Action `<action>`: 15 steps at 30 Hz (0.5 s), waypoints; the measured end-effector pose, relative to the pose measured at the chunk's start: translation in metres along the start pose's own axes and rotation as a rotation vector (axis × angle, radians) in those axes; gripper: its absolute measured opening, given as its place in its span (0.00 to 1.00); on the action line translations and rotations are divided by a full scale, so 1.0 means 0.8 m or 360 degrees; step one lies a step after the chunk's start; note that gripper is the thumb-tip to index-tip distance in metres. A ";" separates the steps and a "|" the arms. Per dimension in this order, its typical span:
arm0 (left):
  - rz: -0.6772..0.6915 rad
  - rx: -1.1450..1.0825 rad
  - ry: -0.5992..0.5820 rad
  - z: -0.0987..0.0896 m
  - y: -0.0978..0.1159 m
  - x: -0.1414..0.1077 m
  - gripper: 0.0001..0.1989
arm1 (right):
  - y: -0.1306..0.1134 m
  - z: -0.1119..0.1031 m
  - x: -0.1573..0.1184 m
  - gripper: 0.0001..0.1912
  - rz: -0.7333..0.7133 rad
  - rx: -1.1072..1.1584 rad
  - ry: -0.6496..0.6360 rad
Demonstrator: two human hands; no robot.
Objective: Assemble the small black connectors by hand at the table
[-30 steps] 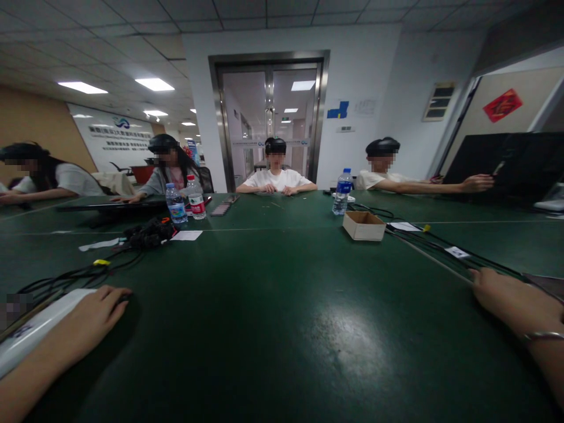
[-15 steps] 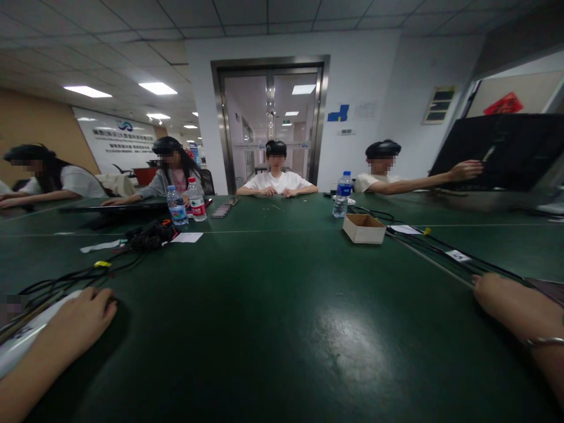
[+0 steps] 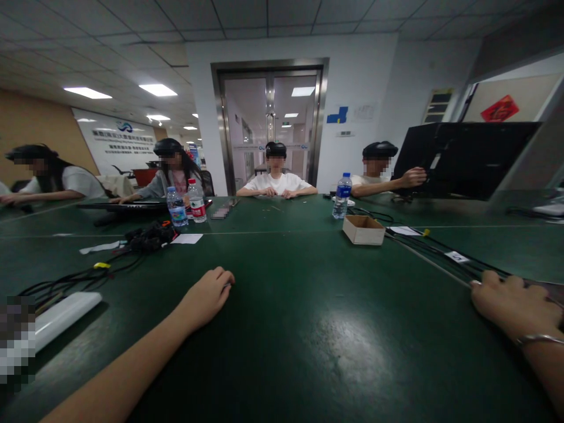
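Observation:
My left hand (image 3: 210, 295) lies over the green table (image 3: 282, 329), left of the middle, with its fingers curled together. A small greyish bit shows at its fingertips, too small to name. At the right edge, my right hand (image 3: 513, 302), with a bangle on the wrist, rests beside the black cables (image 3: 434, 248). Its fingers are bent, and its fingertips are hidden behind the knuckles. A dark flat thing (image 3: 556, 292) shows just past that hand. Whatever it holds, if anything, is out of sight.
A small open cardboard box (image 3: 363, 230) stands beyond the middle, near a water bottle (image 3: 342, 197). At left lie a white bar-shaped object (image 3: 66, 317), cables and black gear (image 3: 150, 236). Two bottles (image 3: 177, 207) stand farther back. Several people with headsets sit around; one holds a monitor (image 3: 467, 161).
My left hand has moved right and forward, off the white object, to the table's middle-left. My right hand's knuckles have lifted and spread. The person at the right has turned the monitor, bringing it leftward.

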State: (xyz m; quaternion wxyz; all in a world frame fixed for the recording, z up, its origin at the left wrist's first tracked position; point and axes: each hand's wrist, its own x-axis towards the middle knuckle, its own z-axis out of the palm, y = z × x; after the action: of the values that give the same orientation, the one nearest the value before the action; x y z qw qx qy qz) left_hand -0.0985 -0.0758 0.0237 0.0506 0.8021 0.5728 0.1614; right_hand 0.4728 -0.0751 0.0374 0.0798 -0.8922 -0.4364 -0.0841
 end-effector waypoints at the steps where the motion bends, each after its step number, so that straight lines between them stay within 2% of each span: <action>1: 0.0043 -0.0035 -0.0022 0.005 0.014 0.011 0.14 | 0.000 0.001 0.001 0.31 0.0025 -0.0010 -0.0007; 3: 0.0124 -0.0132 -0.0027 0.015 0.037 0.030 0.13 | -0.001 0.001 0.000 0.26 0.0081 -0.0054 -0.0026; 6: 0.0234 -0.0412 0.0050 0.033 0.062 0.053 0.11 | -0.006 -0.005 -0.006 0.23 0.0022 -0.0155 -0.0014; 9: 0.0321 -0.0713 0.0134 0.051 0.075 0.068 0.10 | -0.021 -0.023 -0.019 0.24 -0.0018 -0.0222 0.0126; 11: 0.0293 -0.0875 0.0148 0.061 0.080 0.078 0.10 | -0.042 -0.041 -0.031 0.27 -0.0156 -0.0199 0.0354; 13: 0.0164 -0.1086 0.0179 0.069 0.083 0.091 0.10 | -0.076 -0.055 -0.047 0.27 -0.0356 -0.0070 0.0556; 15: -0.0045 -0.1399 0.0228 0.077 0.087 0.109 0.10 | -0.121 -0.057 -0.069 0.22 -0.0643 0.0313 0.0530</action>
State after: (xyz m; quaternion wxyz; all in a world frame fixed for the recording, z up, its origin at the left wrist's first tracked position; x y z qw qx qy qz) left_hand 0.0092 -0.0112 0.0016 0.3493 0.6833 0.4627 0.4440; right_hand 0.3592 -0.0690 0.0764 0.2183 -0.7490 -0.5924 -0.2011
